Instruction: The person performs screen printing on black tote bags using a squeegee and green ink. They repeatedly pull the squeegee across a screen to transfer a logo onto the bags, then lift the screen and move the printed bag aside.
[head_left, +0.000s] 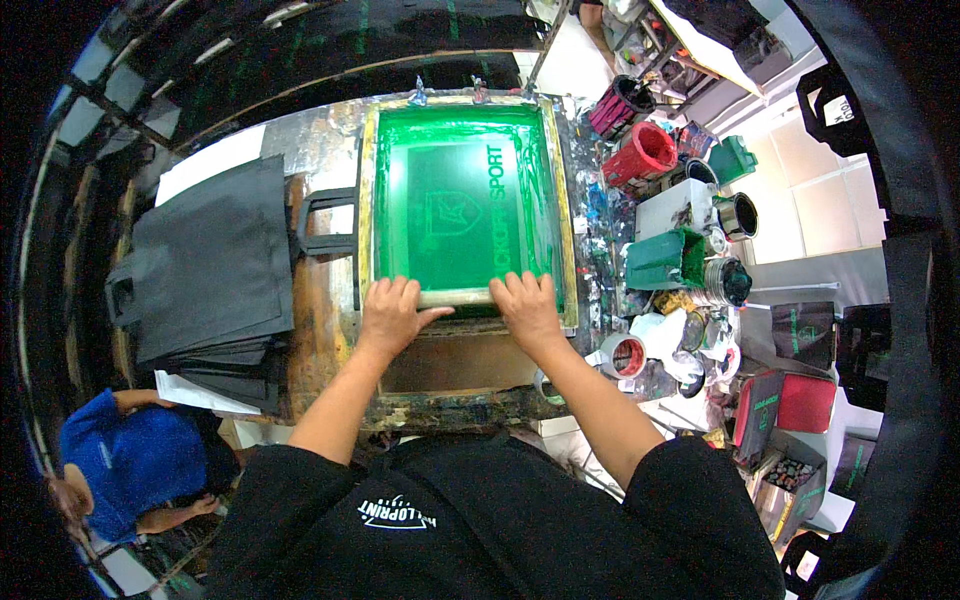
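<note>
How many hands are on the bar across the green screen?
2: the left hand toward the left end of the bar, the right hand toward its right end. No others show on it.

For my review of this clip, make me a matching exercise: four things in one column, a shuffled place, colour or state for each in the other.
1. Bar
2. Dark bags
3. Bucket with red inside
4. Co-worker's shirt

A. Blue
B. Right of the green screen
C. Held by the left hand and right hand
D. Stacked left of the screen

Pairs: 1-C, 2-D, 3-B, 4-A
</note>
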